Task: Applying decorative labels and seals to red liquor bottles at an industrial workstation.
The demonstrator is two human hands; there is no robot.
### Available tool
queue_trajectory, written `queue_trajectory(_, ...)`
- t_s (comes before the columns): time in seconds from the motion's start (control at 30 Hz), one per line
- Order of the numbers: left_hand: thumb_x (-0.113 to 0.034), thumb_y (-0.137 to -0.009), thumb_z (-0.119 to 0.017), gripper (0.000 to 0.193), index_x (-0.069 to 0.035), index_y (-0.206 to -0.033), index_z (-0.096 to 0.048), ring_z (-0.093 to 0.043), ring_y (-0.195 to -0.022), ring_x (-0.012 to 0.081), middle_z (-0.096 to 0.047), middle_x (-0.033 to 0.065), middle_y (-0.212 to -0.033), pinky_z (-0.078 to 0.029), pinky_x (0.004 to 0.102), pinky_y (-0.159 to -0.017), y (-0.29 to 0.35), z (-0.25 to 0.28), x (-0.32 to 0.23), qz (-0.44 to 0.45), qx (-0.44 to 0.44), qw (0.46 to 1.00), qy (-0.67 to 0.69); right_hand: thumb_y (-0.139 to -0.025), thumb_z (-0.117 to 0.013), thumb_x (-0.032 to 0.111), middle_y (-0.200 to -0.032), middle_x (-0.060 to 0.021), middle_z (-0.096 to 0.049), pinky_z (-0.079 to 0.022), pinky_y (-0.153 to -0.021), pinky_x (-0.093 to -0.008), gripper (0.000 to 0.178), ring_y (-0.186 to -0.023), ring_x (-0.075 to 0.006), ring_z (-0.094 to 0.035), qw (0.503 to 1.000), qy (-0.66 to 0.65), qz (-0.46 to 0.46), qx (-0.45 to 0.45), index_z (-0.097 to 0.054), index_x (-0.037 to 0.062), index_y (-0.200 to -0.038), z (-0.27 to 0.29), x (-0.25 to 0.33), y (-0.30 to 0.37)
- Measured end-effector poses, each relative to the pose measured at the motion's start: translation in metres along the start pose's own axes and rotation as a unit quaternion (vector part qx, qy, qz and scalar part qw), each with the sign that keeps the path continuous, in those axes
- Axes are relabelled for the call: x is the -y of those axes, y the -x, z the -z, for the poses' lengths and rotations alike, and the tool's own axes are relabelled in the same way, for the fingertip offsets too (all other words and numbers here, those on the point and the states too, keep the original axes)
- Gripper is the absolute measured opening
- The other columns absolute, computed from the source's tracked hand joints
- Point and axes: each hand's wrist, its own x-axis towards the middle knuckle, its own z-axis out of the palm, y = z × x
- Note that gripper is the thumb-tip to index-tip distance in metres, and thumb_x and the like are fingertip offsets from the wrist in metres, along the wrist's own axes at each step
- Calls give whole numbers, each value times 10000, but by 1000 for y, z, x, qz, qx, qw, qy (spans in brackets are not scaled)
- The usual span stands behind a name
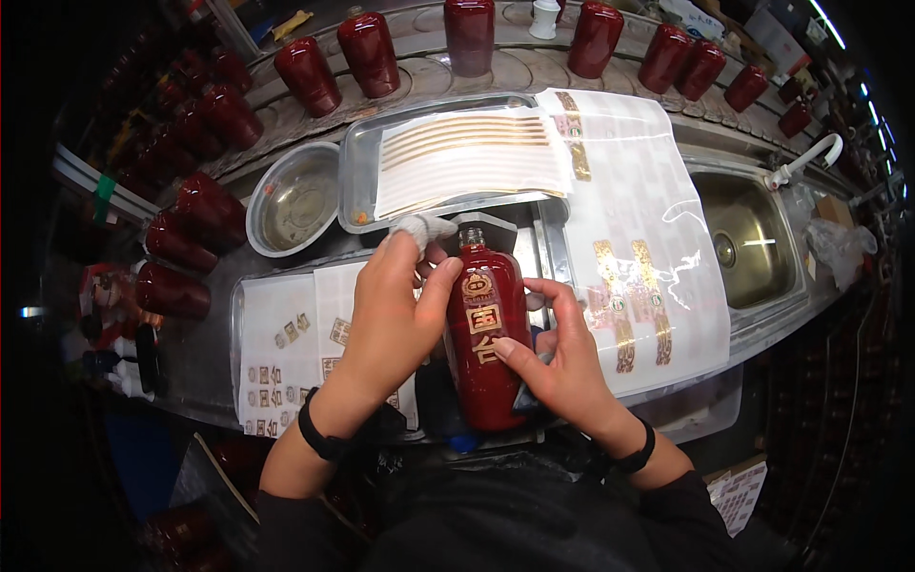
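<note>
A glossy dark red bottle [486, 377] with a bare clear neck and gold decals stands in front of me, leaning slightly. My left hand [396, 305] is closed at its left shoulder, the thumb against the glass. White cloth-like material [426, 229] covers a fingertip of this hand, beside the bottle neck. My right hand [564, 357] grips the bottle's right side, its thumb pressed on the lower gold character. The fingers behind the bottle are partly hidden. Left of the bottle lie white decal sheets [276, 334] with gold characters.
Behind the bottle, a metal tray [357, 181] holds sheets of gold strips [467, 153]. A round metal bowl [262, 214] stands left of it. On the right are a sheet with ornate gold strips [686, 315] and a sink [743, 238]. Red bottles [367, 52] line the far conveyor [419, 81].
</note>
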Motion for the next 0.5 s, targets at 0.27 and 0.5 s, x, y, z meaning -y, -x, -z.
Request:
queue_trajectory(0.27,-105,-867,-723,819,44,-1442,-160,-509,-1246,260,-466,211,-1355,-422,394,-1044,59,-26,5,134,56,941,306,-857,-735,218,-1160,-109,-544,-415,-571,-196,500,-681,-46,-470,993,-116,10,-5,-523,6,-1257,5,4,-26)
queue_trajectory(0.5,-110,-863,-732,631,80,-1277,-296,-544,-1206,242,-481,233,-1307,-458,367,-1005,59,-32,4,151,27,935,319,-826,-768,260,-1068,-114,-572,-455,-641,-248,427,-798,-132,-507,1000,-28,0,3,-586,50,-1150,-5,4,-56)
